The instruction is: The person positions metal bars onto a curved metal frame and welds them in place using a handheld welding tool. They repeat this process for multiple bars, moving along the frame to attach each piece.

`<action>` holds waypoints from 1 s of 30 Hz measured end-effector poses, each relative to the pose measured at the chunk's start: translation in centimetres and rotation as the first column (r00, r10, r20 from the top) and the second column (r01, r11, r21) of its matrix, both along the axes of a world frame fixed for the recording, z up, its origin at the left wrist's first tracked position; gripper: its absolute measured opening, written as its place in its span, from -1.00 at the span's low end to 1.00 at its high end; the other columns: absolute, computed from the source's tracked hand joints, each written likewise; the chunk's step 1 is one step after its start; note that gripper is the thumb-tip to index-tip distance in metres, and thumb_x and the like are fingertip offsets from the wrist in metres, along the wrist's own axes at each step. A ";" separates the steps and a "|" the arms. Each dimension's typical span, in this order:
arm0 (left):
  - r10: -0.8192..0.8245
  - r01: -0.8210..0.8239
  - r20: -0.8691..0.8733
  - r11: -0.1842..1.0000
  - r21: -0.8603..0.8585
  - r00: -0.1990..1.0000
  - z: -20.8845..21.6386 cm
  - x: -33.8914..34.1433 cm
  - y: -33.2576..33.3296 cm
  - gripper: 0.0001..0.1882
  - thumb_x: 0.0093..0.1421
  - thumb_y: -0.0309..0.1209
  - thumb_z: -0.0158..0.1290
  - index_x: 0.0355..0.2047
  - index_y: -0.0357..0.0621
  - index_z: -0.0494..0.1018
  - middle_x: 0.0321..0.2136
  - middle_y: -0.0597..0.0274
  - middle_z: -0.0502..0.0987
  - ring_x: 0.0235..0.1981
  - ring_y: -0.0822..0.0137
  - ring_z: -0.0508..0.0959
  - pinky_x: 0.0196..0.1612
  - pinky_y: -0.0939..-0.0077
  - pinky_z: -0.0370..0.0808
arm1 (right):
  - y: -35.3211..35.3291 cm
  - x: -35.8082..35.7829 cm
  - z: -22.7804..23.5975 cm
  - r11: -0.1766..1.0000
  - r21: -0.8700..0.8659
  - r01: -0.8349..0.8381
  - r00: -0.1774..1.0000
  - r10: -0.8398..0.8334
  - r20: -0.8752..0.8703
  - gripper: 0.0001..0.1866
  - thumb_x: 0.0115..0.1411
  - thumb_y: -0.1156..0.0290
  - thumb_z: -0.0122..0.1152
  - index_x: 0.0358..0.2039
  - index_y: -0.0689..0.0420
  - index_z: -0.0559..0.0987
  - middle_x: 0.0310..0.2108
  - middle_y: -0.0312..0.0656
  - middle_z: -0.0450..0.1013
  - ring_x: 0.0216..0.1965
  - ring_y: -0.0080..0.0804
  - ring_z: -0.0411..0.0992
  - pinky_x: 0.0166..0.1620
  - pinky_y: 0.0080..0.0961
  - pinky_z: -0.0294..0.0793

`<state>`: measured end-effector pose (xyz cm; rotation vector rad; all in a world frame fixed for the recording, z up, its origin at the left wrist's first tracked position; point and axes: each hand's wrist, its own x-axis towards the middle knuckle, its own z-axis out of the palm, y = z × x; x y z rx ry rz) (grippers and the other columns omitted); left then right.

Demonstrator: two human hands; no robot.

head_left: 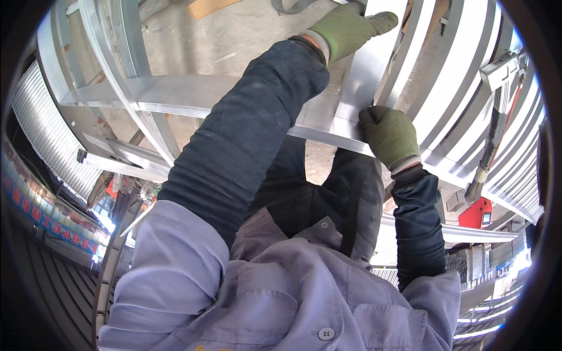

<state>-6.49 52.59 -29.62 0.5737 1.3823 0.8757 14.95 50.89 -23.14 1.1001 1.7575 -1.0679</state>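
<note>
My left hand point(351, 34), in a green work glove, reaches far forward and lies across the upper part of a wide silver metal bar point(366, 70). Its fingers lie together over the bar, and the grip's underside is hidden. Nearer to me, my right hand point(391, 136), gloved the same way, is closed at the bar's near end, with the thumb against its side. That end meets a silver cross rail point(328, 136), which runs left and right in front of my legs. Most of the right fingertips are out of sight.
Several parallel silver bars point(462, 76) stretch along the right. A long tool with a dark handle point(494, 128) rests on them. At left stands more metal framing point(108, 64). A red object point(475, 213) sits at lower right, and a wooden piece point(211, 6) lies on the far floor.
</note>
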 end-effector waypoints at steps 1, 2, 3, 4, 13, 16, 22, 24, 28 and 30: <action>-0.023 0.022 -0.038 1.000 -0.020 0.999 0.4 -0.2 0.1 -0.28 0.44 0.09 0.13 0.24 -0.39 0.51 0.08 -0.06 0.67 0.12 0.10 0.63 0.19 0.26 0.50 | 0.0 0.1 0.1 1.000 0.010 0.026 1.000 -0.025 -0.012 -0.55 0.47 -0.02 0.02 -0.14 0.01 0.76 -0.23 0.02 0.69 -0.14 0.11 0.65 0.00 0.02 0.61; -0.025 0.023 -0.054 0.999 -0.033 0.998 1.0 -0.3 -0.1 -0.27 0.43 0.11 0.14 0.23 -0.39 0.53 0.04 -0.06 0.68 0.09 0.10 0.64 0.17 0.25 0.51 | -0.1 0.2 0.3 0.999 0.020 0.051 0.998 -0.050 -0.024 -0.56 0.47 -0.02 0.02 -0.14 0.01 0.76 -0.23 0.01 0.69 -0.14 0.11 0.65 0.00 0.01 0.61; -0.026 0.022 -0.076 0.999 -0.044 0.997 2.1 -0.6 -0.2 -0.25 0.42 0.13 0.14 0.21 -0.40 0.54 0.01 -0.06 0.69 0.05 0.10 0.65 0.15 0.24 0.52 | -0.2 0.1 0.4 0.997 0.030 0.074 0.996 -0.073 -0.041 -0.56 0.47 -0.01 0.03 -0.15 0.00 0.76 -0.24 0.01 0.69 -0.14 0.11 0.65 0.00 0.01 0.61; -0.025 0.021 -0.084 0.999 -0.048 0.996 1.5 -0.4 -0.2 -0.25 0.41 0.14 0.14 0.20 -0.40 0.54 0.00 -0.06 0.69 0.04 0.10 0.65 0.13 0.24 0.52 | -0.3 0.1 0.4 0.997 0.042 0.068 0.996 -0.066 -0.052 -0.57 0.46 -0.01 0.03 -0.15 0.00 0.76 -0.24 0.01 0.68 -0.14 0.11 0.65 0.00 0.00 0.61; 0.213 -0.211 0.061 0.977 -0.037 0.975 -0.6 2.3 -1.8 -0.23 0.41 0.21 0.11 0.14 -0.38 0.57 -0.08 0.05 0.70 -0.04 0.24 0.65 0.09 0.36 0.52 | 0.1 -0.2 0.5 1.000 0.026 -0.016 0.999 0.017 -0.044 -0.62 0.44 0.01 0.10 -0.12 -0.03 0.76 -0.25 -0.01 0.69 -0.14 0.06 0.66 -0.02 -0.02 0.63; 0.172 -0.172 -0.009 0.971 -0.165 0.985 -0.3 2.7 -1.7 -0.24 0.44 0.20 0.08 0.14 -0.38 0.58 -0.08 0.08 0.69 -0.02 0.30 0.63 0.11 0.42 0.50 | -0.2 0.0 0.4 0.999 0.032 0.009 0.999 -0.008 -0.037 -0.64 0.44 0.03 0.11 -0.13 -0.04 0.76 -0.26 -0.03 0.69 -0.15 0.05 0.67 -0.03 -0.03 0.63; 0.236 -0.250 -0.097 0.952 -0.176 0.967 -1.1 3.4 -2.2 -0.30 0.44 0.19 0.12 0.06 -0.33 0.62 -0.24 0.22 0.66 -0.22 0.39 0.60 -0.07 0.48 0.51 | -0.6 0.4 0.4 0.997 0.064 0.036 0.994 -0.029 -0.105 -0.64 0.45 0.02 0.12 -0.14 -0.03 0.75 -0.32 -0.05 0.68 -0.20 0.04 0.67 -0.06 -0.05 0.64; 0.274 -0.277 -0.040 0.941 -0.193 0.961 -1.0 3.3 -2.5 -0.33 0.43 0.18 0.14 0.02 -0.31 0.63 -0.29 0.26 0.64 -0.26 0.43 0.57 -0.12 0.51 0.49 | -0.6 0.0 0.5 0.997 0.057 0.053 0.988 -0.044 -0.150 -0.64 0.44 0.02 0.14 -0.15 -0.02 0.75 -0.33 -0.05 0.68 -0.21 0.04 0.67 -0.08 -0.06 0.64; 0.304 -0.303 -0.019 0.939 -0.165 0.952 -1.0 3.2 -2.5 -0.36 0.42 0.15 0.17 -0.02 -0.30 0.63 -0.31 0.32 0.62 -0.28 0.47 0.54 -0.14 0.54 0.48 | -1.1 0.2 0.2 0.994 0.092 0.053 0.989 -0.040 -0.140 -0.67 0.43 0.04 0.17 -0.18 -0.01 0.74 -0.38 -0.05 0.66 -0.26 0.05 0.65 -0.12 -0.05 0.63; 0.372 -0.361 0.045 0.920 -0.150 0.927 -1.3 3.8 -2.6 -0.41 0.42 0.09 0.21 -0.05 -0.33 0.63 -0.28 0.36 0.61 -0.25 0.51 0.52 -0.14 0.55 0.46 | -1.2 0.8 0.0 0.995 0.089 0.035 0.986 -0.020 -0.163 -0.68 0.43 0.06 0.19 -0.19 0.00 0.73 -0.41 -0.05 0.64 -0.28 0.06 0.64 -0.14 -0.04 0.62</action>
